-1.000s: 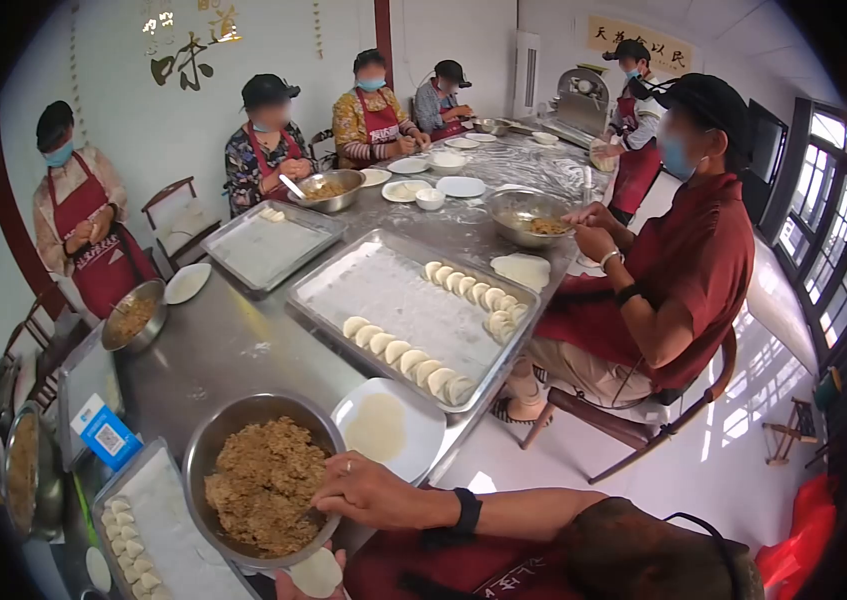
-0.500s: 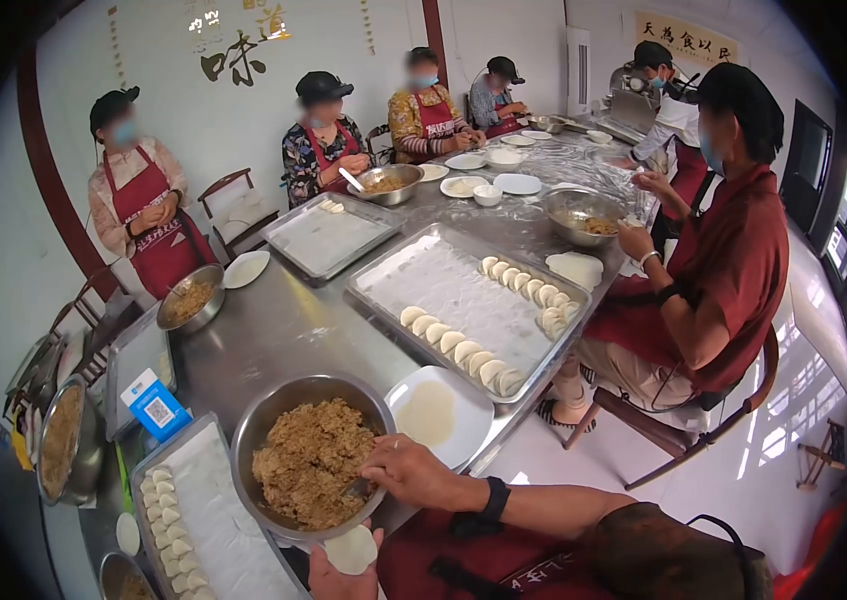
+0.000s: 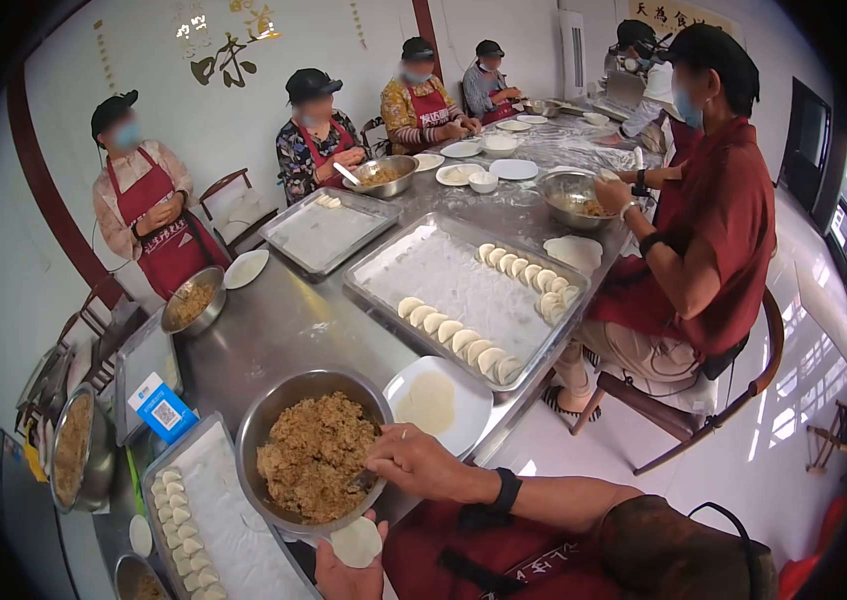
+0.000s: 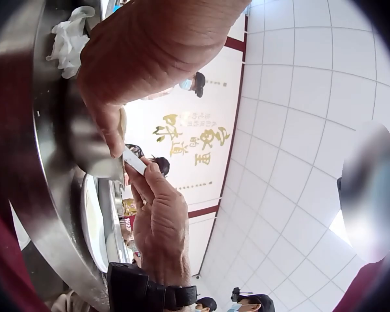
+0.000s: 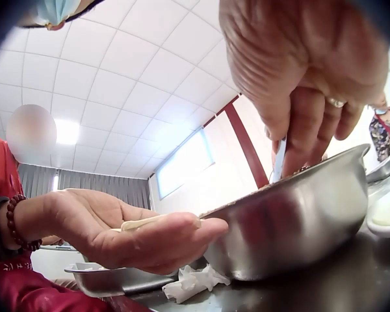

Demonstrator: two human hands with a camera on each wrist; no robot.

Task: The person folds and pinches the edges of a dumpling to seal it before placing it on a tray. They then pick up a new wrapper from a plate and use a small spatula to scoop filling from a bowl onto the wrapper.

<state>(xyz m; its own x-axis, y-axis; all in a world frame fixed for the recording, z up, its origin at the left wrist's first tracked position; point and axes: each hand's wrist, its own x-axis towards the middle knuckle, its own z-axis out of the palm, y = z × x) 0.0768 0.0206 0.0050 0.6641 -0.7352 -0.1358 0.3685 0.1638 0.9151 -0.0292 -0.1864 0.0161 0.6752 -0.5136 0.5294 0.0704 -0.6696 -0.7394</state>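
Observation:
A large steel bowl (image 3: pixel 255 425) of brown minced filling (image 3: pixel 313 455) stands at the near edge of the table. My right hand (image 3: pixel 418 462) is over its right side and pinches the flat handle of a metal utensil (image 5: pixel 280 160), whose lower end is hidden in the bowl. Just below the bowl's rim is my left hand (image 3: pixel 361 580), palm up with the fingers fairly straight. A round dough wrapper (image 3: pixel 356 543) lies across those fingers. In the right wrist view the left hand (image 5: pixel 127 231) stays beside the bowl's outer wall.
Left of the bowl, a tray (image 3: pixel 233 500) bears rows of dumplings. A white plate (image 3: pixel 473 400) with a wrapper on it lies right of the bowl. Beyond stands a large tray (image 3: pixel 413 262) of dumplings. A blue code sign (image 3: pixel 162 410) is at the left. Several people work around the table.
The head view has swung, shifting the scene rightward. My right hand stays at the bowl's right side, and the left hand with the wrapper shows more fully. The person at right has lowered one hand.

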